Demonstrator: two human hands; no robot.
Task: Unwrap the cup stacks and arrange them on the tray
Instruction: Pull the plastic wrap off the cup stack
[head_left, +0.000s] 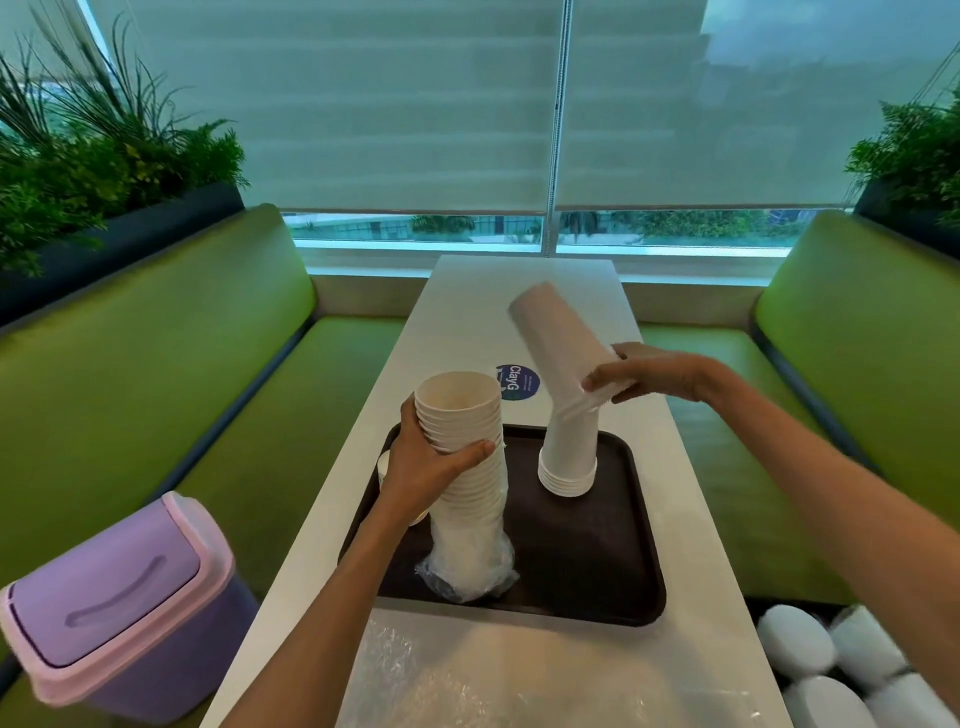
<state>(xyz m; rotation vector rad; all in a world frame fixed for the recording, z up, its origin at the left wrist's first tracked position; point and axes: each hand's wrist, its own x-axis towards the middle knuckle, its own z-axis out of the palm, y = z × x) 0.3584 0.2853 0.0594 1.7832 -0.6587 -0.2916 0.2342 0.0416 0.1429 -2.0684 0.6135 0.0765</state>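
A dark brown tray (613, 566) lies on the white table. My left hand (431, 467) grips a tall stack of white cups (462, 415), mouths up, standing on the tray with clear plastic wrap (470, 571) bunched around its base. My right hand (649, 376) grips a second white cup stack (558, 332) at its middle, where the stack bends. Its upper half tilts up and to the left, and its lower half (569, 457) stands mouth down on the tray.
A sheet of clear plastic wrap (467, 675) lies on the table's near end. A purple swing-lid bin (119, 603) sits on the green bench at left. More wrapped cup stacks (831, 660) lie on the right bench. A blue round sticker (518, 382) marks the table.
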